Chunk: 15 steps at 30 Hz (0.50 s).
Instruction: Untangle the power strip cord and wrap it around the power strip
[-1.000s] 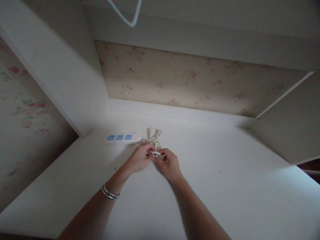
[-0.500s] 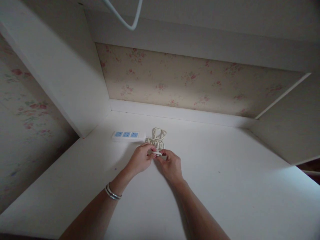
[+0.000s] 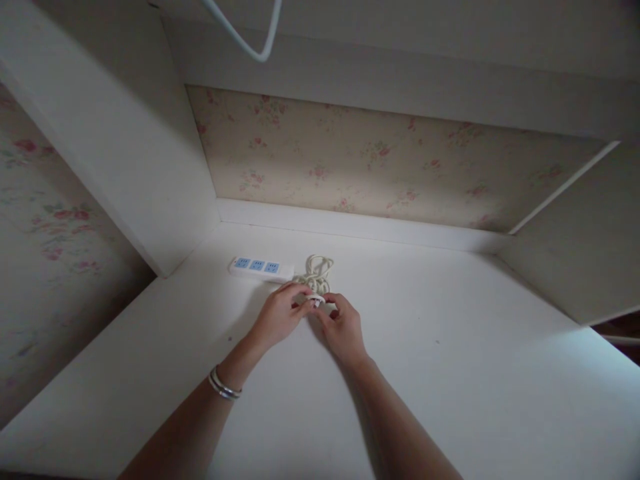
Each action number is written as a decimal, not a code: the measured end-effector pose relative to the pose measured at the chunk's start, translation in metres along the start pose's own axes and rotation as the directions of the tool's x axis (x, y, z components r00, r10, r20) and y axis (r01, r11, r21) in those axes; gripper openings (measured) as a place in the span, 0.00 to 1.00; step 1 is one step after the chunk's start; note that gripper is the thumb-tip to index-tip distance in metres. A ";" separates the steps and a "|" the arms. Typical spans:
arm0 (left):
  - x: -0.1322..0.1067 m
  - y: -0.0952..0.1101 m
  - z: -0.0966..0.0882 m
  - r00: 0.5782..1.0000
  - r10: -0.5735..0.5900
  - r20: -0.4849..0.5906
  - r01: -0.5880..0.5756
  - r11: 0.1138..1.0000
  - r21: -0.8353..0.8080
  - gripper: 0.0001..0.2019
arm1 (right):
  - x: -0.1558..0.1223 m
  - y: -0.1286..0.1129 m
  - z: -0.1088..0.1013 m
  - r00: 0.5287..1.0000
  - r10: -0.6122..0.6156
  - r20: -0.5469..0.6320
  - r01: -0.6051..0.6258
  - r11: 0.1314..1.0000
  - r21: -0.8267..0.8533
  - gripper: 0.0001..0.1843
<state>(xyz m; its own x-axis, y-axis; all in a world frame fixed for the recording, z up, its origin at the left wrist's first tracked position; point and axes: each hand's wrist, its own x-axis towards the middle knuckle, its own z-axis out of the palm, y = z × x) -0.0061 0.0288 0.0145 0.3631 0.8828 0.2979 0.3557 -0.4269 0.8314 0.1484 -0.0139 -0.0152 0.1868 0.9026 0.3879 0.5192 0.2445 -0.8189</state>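
Note:
A white power strip (image 3: 261,268) with three blue sockets lies on the white desk (image 3: 450,347), its cream cord (image 3: 318,271) bunched in loops at its right end. My left hand (image 3: 280,316), with silver bangles on the wrist, pinches the near end of the cord bundle. My right hand (image 3: 343,327) meets it from the right, fingers closed on the same small loop of cord. Both hands rest just in front of the bundle.
The desk sits in a white alcove with floral wallpaper (image 3: 370,157) behind. A white side panel (image 3: 130,147) rises at the left and another panel (image 3: 575,240) at the right. A white wire loop (image 3: 250,40) hangs at the top.
The power strip and cord bundle have shifted a little to the right and away. Both hands stayed pinched on the cord's near end, moving slightly with it.

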 end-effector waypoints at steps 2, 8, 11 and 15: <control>0.001 0.002 -0.001 0.998 -0.070 -0.001 0.070 0.995 -0.067 0.11 | 0.000 -0.002 -0.001 0.998 0.038 0.042 -0.042 0.996 0.084 0.14; 0.000 0.009 -0.001 0.972 -0.234 -0.005 0.230 0.960 -0.159 0.18 | 0.001 -0.010 -0.004 0.989 0.076 0.124 -0.112 0.943 0.314 0.16; 0.000 0.009 -0.001 0.962 -0.272 0.001 0.268 0.948 -0.174 0.19 | 0.003 -0.010 -0.004 0.989 0.101 0.109 -0.134 0.923 0.361 0.15; 0.001 0.005 -0.001 0.964 -0.263 0.049 0.267 0.938 -0.220 0.19 | 0.003 -0.006 -0.004 0.986 0.140 0.095 -0.165 0.913 0.372 0.15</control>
<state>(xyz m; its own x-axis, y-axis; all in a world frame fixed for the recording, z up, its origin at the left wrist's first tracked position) -0.0048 0.0274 0.0198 0.2982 0.9534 0.0458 0.2410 -0.1216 0.9629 0.1490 -0.0138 -0.0070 0.1773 0.9575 0.2276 0.1331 0.2058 -0.9695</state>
